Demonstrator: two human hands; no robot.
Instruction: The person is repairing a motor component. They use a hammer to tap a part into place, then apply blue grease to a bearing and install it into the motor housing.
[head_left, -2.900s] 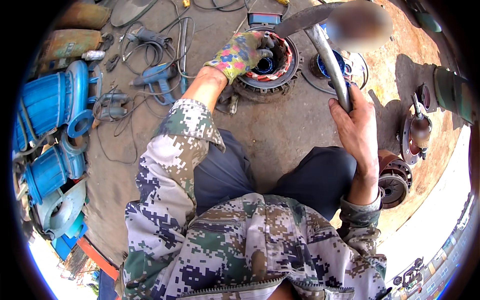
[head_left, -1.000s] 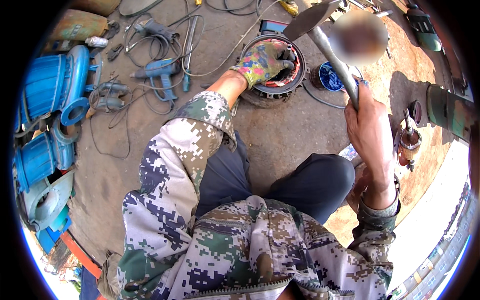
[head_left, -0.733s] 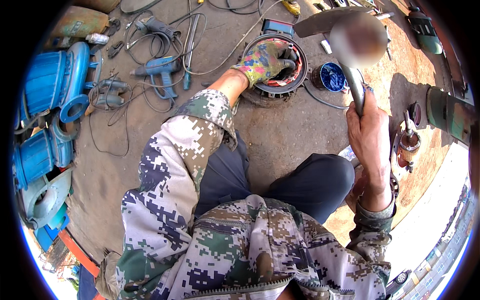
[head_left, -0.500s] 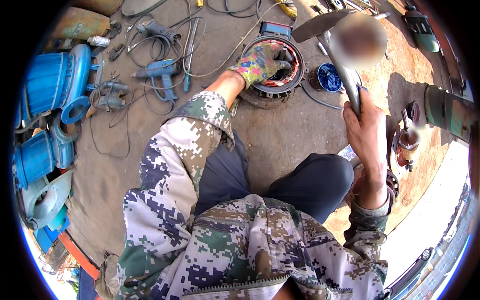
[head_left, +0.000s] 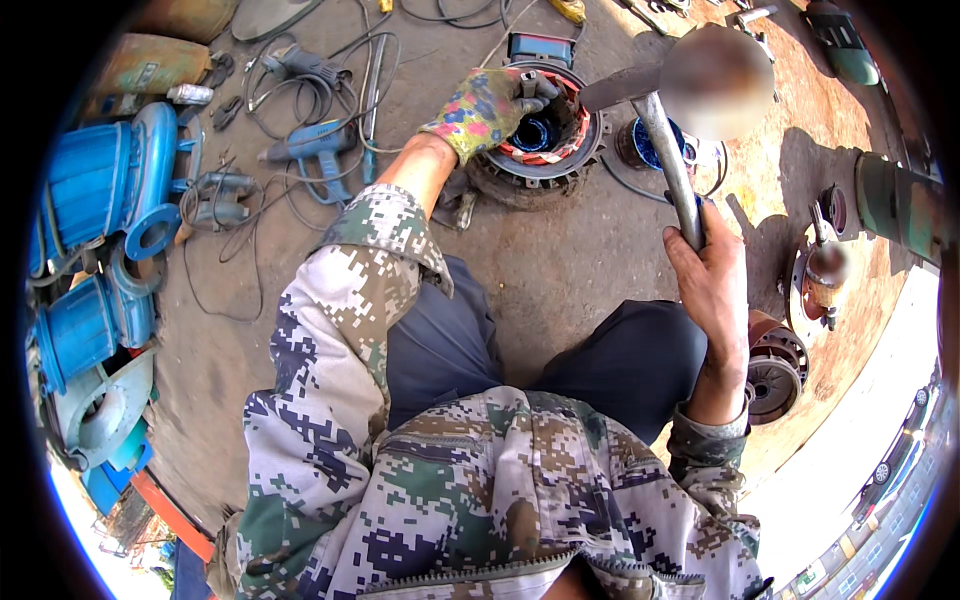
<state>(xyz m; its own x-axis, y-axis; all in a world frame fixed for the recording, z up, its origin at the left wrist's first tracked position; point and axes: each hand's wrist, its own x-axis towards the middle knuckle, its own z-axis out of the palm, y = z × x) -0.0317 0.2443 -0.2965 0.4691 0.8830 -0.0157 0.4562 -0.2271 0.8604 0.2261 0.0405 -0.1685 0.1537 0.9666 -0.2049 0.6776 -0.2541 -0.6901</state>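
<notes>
My left hand (head_left: 487, 115), in a yellow-green floral glove with dark fingertips, is closed around a short metal bar (head_left: 529, 83) whose end sticks up between the fingers. It is at the left rim of a round motor stator (head_left: 590, 135) with red-and-white wrapped windings and a blue-lit opening in the middle. Bare, my right hand (head_left: 712, 262) grips the handle of a hammer (head_left: 666, 150). The hammer's dark head hangs over the stator's right rim, apart from the bar.
Right of the stator stands a can of blue paint (head_left: 640, 146). A blue heat gun (head_left: 318, 155), a grey angle grinder (head_left: 305, 66) and tangled cords lie to the left. Blue pump housings (head_left: 85, 180) line the left edge. Motor parts (head_left: 775, 385) sit by my right forearm.
My left hand has moved left from over the stator's middle to its rim, uncovering the opening. The hammer and my right hand have shifted left and lower.
</notes>
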